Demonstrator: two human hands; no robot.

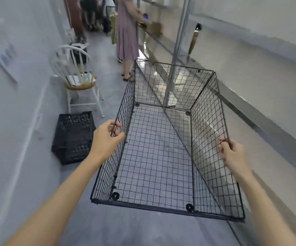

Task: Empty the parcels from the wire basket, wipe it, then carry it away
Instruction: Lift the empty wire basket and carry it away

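Observation:
A black wire basket (161, 157) hangs in the air in front of me over a grey floor, and nothing lies inside it. My left hand (106, 139) grips the top wire of its left wall, fingers curled through the mesh. My right hand (232, 155) grips the top wire of its right wall. No parcels are in view.
A black plastic crate (73, 137) lies on the floor at the left wall. Behind it stands a white chair (78, 80) with papers on its seat. A person in a long dress (125, 36) stands ahead beside a glass partition (179, 41) on the right.

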